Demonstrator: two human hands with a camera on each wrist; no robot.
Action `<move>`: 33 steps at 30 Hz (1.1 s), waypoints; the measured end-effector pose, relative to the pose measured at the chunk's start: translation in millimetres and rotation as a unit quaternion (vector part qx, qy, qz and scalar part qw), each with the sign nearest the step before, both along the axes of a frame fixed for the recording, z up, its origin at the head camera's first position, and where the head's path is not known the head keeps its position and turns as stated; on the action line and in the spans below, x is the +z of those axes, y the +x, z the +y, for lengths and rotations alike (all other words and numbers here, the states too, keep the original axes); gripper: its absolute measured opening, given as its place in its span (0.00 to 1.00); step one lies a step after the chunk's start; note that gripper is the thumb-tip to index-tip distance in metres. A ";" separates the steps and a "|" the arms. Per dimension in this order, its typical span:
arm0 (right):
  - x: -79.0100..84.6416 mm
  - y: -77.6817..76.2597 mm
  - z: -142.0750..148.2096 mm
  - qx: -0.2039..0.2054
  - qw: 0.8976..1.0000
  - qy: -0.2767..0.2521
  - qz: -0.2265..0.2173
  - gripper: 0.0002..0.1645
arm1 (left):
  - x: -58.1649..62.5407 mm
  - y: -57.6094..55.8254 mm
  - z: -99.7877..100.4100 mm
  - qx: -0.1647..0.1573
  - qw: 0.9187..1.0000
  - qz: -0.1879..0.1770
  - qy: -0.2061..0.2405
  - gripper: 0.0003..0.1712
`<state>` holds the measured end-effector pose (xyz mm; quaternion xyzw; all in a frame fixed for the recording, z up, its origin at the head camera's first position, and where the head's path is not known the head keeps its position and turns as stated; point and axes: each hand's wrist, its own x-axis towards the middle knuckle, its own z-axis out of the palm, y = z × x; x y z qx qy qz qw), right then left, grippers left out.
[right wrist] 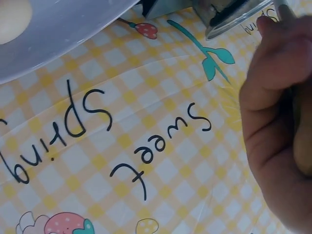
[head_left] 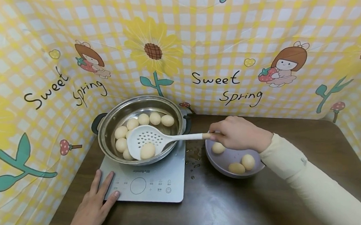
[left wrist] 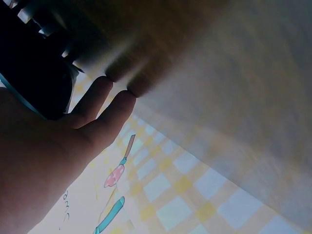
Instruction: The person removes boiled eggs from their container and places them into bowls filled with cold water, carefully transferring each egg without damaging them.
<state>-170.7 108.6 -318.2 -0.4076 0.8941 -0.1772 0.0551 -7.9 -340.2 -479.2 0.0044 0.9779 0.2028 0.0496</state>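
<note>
My right hand [head_left: 237,134] grips the wooden end of a white skimmer [head_left: 144,133]. In the right wrist view, the fingers of this hand [right wrist: 273,107] are curled round the handle. The skimmer's perforated head is over the steel pot [head_left: 107,151], and one pale egg [head_left: 147,151] lies on its near side. Several more eggs [head_left: 144,119] sit inside the pot along its far and left sides. With fingers extended, my left hand [head_left: 91,211] rests at the left edge of the white induction cooker [head_left: 174,194] under the pot. In the dark left wrist view, two fingers of that hand [left wrist: 48,151] are outstretched.
A lilac bowl [head_left: 218,167] stands right of the cooker, partly under my right forearm, with three eggs [head_left: 248,162] visible. Water drops [head_left: 194,155] dot the brown table [head_left: 226,207] between cooker and bowl. A yellow checked cloth [head_left: 207,46] hangs behind and at both sides.
</note>
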 end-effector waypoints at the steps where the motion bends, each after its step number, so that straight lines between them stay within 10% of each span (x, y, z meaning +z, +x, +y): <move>1: 1.3 -0.2 -1.3 0.000 1.000 0.002 -0.006 0.07 | 0.1 0.0 0.0 0.000 1.000 0.000 0.000 0.42; 33: 38.9 -6.2 13.7 -0.033 0.980 0.046 -0.191 0.16 | 2.5 1.1 0.4 -0.001 1.000 -0.001 0.004 0.42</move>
